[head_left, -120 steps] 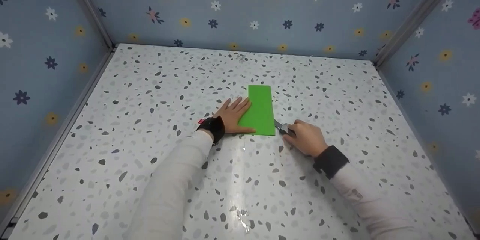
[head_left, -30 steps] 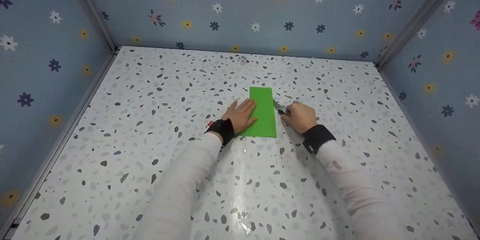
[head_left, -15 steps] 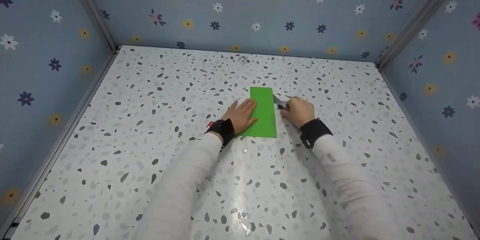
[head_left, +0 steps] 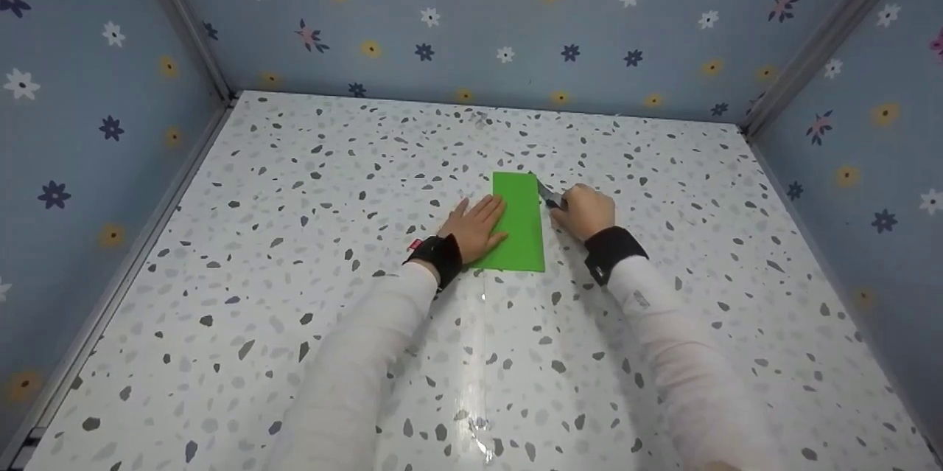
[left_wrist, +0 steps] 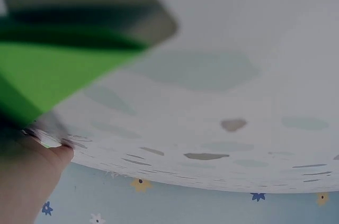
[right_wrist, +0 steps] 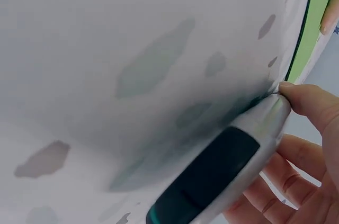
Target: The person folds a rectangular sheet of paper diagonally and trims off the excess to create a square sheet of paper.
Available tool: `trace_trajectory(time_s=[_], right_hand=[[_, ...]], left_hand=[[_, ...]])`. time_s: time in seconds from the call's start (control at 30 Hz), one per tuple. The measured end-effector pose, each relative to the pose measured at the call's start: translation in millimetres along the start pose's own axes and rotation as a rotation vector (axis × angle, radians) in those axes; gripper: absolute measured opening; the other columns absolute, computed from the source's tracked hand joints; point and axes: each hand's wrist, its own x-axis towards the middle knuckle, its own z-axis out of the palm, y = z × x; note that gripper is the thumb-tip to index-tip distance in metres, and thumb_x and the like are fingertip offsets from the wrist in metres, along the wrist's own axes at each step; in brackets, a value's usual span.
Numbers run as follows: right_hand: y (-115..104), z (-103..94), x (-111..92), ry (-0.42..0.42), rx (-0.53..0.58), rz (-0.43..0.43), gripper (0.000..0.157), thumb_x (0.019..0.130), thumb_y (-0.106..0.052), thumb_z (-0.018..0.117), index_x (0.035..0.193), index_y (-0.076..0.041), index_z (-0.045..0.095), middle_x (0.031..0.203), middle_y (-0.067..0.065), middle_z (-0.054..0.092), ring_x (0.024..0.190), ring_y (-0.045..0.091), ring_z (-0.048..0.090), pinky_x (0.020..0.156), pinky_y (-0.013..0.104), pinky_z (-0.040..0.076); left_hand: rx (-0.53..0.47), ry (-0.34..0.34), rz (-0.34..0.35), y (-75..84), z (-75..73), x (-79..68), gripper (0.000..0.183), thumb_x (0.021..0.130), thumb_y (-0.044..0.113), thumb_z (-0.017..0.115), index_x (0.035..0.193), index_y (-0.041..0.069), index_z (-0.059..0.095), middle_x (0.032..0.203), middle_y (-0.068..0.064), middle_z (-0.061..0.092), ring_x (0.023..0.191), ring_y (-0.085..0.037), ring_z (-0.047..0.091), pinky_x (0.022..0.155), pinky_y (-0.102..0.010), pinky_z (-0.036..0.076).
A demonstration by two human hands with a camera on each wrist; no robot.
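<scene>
A green rectangular sheet of paper (head_left: 521, 224) lies on the speckled tabletop, its long side running away from me. My left hand (head_left: 473, 228) rests flat with fingers spread on the paper's left side. My right hand (head_left: 587, 211) grips a utility knife (head_left: 551, 197) just beyond the right edge, the blade slanting to the paper's far right corner. In the right wrist view, the thumb and fingers hold the knife's grey-and-black handle (right_wrist: 212, 171) close over the table, and the green paper (right_wrist: 312, 28) shows at the upper right. The left wrist view catches the paper (left_wrist: 47, 73) near the camera.
The white terrazzo-patterned tabletop (head_left: 331, 183) is bounded by blue flowered panels (head_left: 471, 21) at the back and both sides. Grey metal posts (head_left: 188, 21) stand at the back corners. A shiny strip (head_left: 471, 375) runs along the table's near middle.
My right hand has slid the knife away from me along the paper's right edge, from near the close corner to the far corner. The left hand shifted slightly right earlier, then stayed put.
</scene>
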Motion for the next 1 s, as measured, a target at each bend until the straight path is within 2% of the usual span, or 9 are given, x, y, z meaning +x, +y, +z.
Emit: trace_trajectory(time_s=[0.3, 0.43, 0.67, 0.83, 1.0], right_hand=[[0.1, 3.9, 8.3, -0.012, -0.028, 0.026, 0.035, 0.095, -0.033, 0.071, 0.077, -0.004, 0.068, 0.081, 0.011, 0.067, 0.067, 0.023, 0.055, 0.062, 0.039, 0.048], [1.8, 7.1, 10.9, -0.025, -0.039, 0.051, 0.034, 0.095, -0.034, 0.071, 0.081, -0.003, 0.071, 0.084, 0.011, 0.067, 0.067, 0.023, 0.056, 0.063, 0.041, 0.049], [1.2, 6.1, 9.4, -0.028, -0.027, 0.070, 0.035, 0.095, -0.036, 0.072, 0.083, -0.003, 0.072, 0.085, 0.010, 0.067, 0.069, 0.023, 0.057, 0.069, 0.043, 0.051], [6.0, 1.6, 5.2, -0.030, -0.016, 0.088, 0.036, 0.094, -0.037, 0.073, 0.081, -0.003, 0.073, 0.079, 0.007, 0.065, 0.067, 0.022, 0.055, 0.062, 0.036, 0.044], [19.2, -4.3, -3.2, 0.000, 0.019, 0.084, 0.038, 0.091, -0.035, 0.077, 0.068, -0.006, 0.065, 0.067, 0.002, 0.057, 0.058, 0.017, 0.047, 0.052, 0.029, 0.032]], left_hand=[[-0.032, 0.008, 0.003, 1.3, -0.6, -5.0, 0.070, 0.110, 0.048, 0.029, 0.166, 0.009, 0.011, 0.175, -0.007, 0.010, 0.164, -0.024, 0.010, 0.134, -0.051, 0.007], [-0.051, 0.003, 0.008, 1.7, 2.1, -5.6, 0.071, 0.110, 0.049, 0.030, 0.165, 0.009, 0.011, 0.175, -0.008, 0.009, 0.164, -0.025, 0.010, 0.134, -0.051, 0.006], [-0.005, -0.001, -0.005, 1.6, 4.3, -4.0, 0.070, 0.110, 0.051, 0.027, 0.166, 0.011, 0.010, 0.175, -0.006, 0.008, 0.164, -0.023, 0.009, 0.134, -0.050, 0.006], [-0.008, 0.000, -0.007, 1.4, 4.2, -2.2, 0.071, 0.110, 0.051, 0.027, 0.166, 0.011, 0.010, 0.175, -0.005, 0.008, 0.164, -0.023, 0.009, 0.135, -0.049, 0.006], [0.005, 0.021, -0.013, -0.3, 4.0, -0.2, 0.071, 0.110, 0.052, 0.027, 0.166, 0.012, 0.010, 0.175, -0.005, 0.008, 0.164, -0.022, 0.009, 0.134, -0.049, 0.005]])
